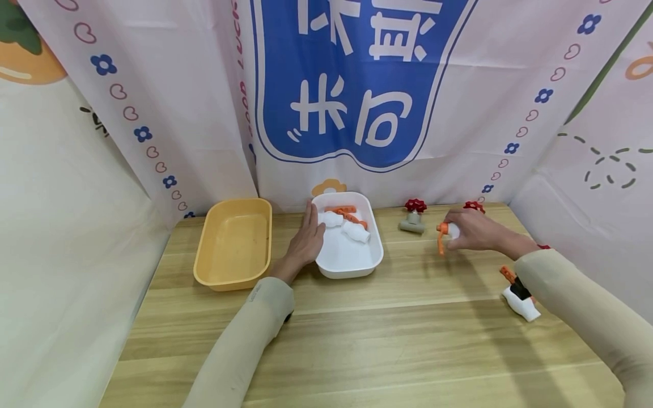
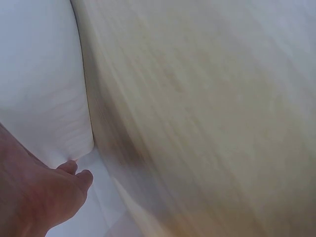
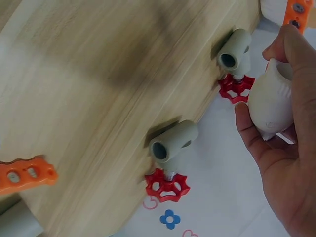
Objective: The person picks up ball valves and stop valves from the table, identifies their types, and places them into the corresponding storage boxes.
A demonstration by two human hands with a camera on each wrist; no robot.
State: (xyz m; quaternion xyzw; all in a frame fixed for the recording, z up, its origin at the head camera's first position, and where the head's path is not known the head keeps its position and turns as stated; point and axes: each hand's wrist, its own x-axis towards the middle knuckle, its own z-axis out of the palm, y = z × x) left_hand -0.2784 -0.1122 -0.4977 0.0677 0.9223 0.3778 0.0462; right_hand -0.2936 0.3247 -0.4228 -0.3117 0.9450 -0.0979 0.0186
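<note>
- Right hand: grip curled round one white fitting with orange lever, over the counter, right of the white tray.
- Left hand: grip loose, fingers extended along the tray's left rim.
- In white tray: two white pieces; orange strips.
- Yellow tray: left of left hand.
- Grey valve with red wheel: near back edge, between white tray and right hand.

"GOOD LUCK", "可", on cloth backdrop
</note>
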